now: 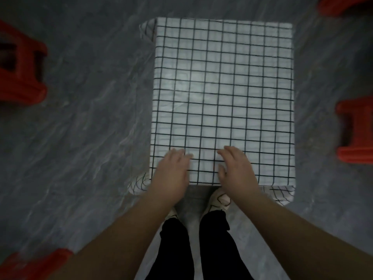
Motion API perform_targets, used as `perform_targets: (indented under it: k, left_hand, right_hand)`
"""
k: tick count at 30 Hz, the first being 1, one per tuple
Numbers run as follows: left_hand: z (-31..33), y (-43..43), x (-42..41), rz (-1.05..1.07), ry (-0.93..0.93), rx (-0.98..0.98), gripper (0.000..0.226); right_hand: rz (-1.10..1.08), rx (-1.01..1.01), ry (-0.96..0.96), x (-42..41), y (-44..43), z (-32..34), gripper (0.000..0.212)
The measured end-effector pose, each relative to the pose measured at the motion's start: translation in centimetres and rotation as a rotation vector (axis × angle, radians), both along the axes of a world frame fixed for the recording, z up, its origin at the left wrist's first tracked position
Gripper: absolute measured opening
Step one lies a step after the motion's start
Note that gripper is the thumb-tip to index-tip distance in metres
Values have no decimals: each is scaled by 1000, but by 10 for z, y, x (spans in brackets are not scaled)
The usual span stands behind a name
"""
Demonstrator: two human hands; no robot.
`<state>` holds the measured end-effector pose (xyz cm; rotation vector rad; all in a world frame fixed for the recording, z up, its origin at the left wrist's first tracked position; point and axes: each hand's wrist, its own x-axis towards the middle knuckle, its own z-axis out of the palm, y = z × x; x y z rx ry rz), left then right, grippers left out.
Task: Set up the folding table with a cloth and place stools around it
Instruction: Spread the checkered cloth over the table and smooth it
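A white cloth with a black grid [222, 87] covers the whole top of the small folding table, and its corners hang down at the near left [138, 185] and near right. My left hand [171, 174] lies flat on the cloth at the near edge, fingers apart. Beside it my right hand [236, 168] also rests palm down on the cloth, fingers spread. Neither hand holds anything. Red plastic stools stand around the table: one at the left [22, 75], one at the right [357, 130], one at the far right corner [347, 5], one at the near left [34, 263].
The floor [90, 118] is dark grey marbled stone all around the table. My legs in black trousers and light shoes [219, 201] stand right against the table's near edge.
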<state>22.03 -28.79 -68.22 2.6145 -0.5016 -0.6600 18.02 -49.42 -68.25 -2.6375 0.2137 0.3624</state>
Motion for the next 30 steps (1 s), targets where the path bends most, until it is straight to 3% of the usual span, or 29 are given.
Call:
perform_targets:
  k: [3, 9, 15, 21, 27, 30]
  left_hand:
    - [-11, -40, -5, -188, -71, -6, 50]
    - [-33, -62, -14, -252, -86, 173, 57]
    - [-39, -26, -24, -147, -15, 308, 73]
    - [-35, -8, -27, -178, 16, 348, 83]
    - [-32, -52, -32, -369, -64, 288, 81]
    - [-42, -63, -37, -362, -74, 294, 73]
  right_hand:
    - [113, -94, 27, -9, -23, -12, 53]
    - [283, -163, 135, -21, -42, -36, 58]
    - [209, -205, 215, -45, -94, -32, 64]
    - [162, -273, 278, -58, -138, -23, 74]
    - [323, -228, 176, -46, -78, -22, 87]
    - [405, -217, 141, -44, -43, -31, 86]
